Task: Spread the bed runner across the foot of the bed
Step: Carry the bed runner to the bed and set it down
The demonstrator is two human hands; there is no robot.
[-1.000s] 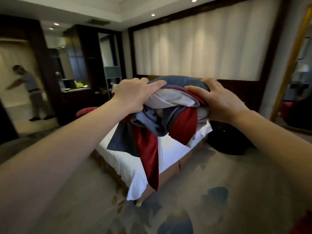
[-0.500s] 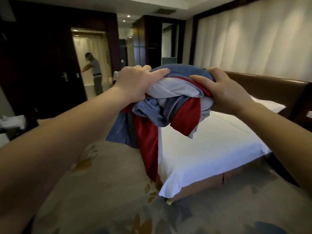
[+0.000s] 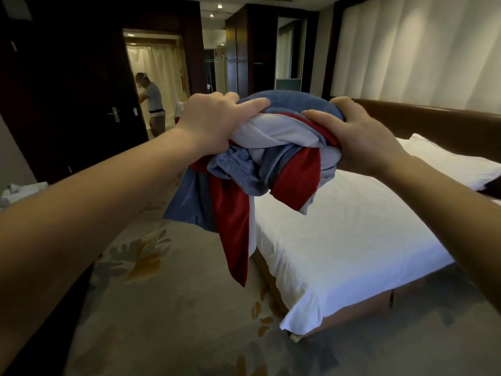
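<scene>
Head view, down along two bare forearms stretched forward. Holds a bed runner (image 3: 260, 158) in mid-air between both hands, bunched into a crumpled ball of blue, red and pale grey cloth. Grips its top left with the left hand (image 3: 214, 120), knuckles up, index finger laid along the blue outer fold. Grips its right side with the right hand (image 3: 366, 139), thumb pressed on top, other fingers wrapped round the far side and mostly hidden by cloth.

Below the bundle, a blue flap and a long red tail, dangling in front of the foot edge of the bed (image 3: 325, 213); impossible to tell whether either touches it. Raised above the foot end, with none of it spread on the mattress.

Underneath and to the right, a white sheet (image 3: 366, 253), lightly creased, one corner draped over the brown bed base (image 3: 352, 313) low in the view. At the far right end, a white pillow (image 3: 447, 161) just in front of a dark brown headboard (image 3: 433, 123). Behind that, a pale pleated curtain (image 3: 420, 50).

On the floor, beige carpet (image 3: 162, 308) with a leaf pattern. Far back on the left, a lit doorway (image 3: 168, 63) with another person (image 3: 153, 104) standing in it, beside a dark door (image 3: 89, 109).
</scene>
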